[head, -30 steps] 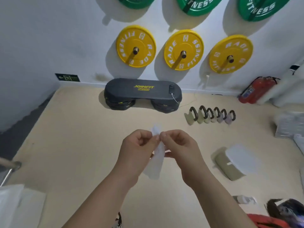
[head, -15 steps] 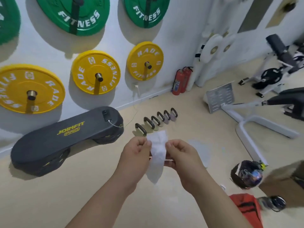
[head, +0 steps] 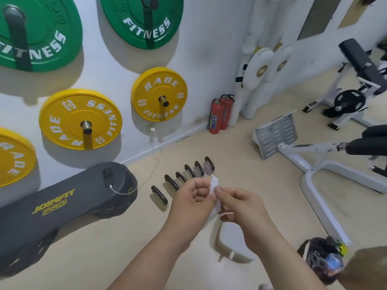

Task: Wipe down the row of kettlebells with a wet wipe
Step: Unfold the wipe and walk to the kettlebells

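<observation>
A white wet wipe [head: 214,186] hangs between my two hands at chest height. My left hand [head: 191,200] pinches one side of it and my right hand [head: 240,208] pinches the other, fingers curled. Just beyond my hands a row of several small kettlebells [head: 184,176] with dark handles stands on the beige floor, running diagonally from near left to far right. My left hand covers part of the nearer bodies.
A dark step platform [head: 62,206] lies at the left by the wall. Yellow weight plates [head: 80,119] and green plates hang above. Two red fire extinguishers [head: 219,116] stand in the corner. A white machine frame [head: 318,176] spreads at right. A wipes pack [head: 232,241] lies below my hands.
My view has swung right and closer to the kettlebell row. The wipe, spread wider half a second ago, is now bunched narrower between my fingers.
</observation>
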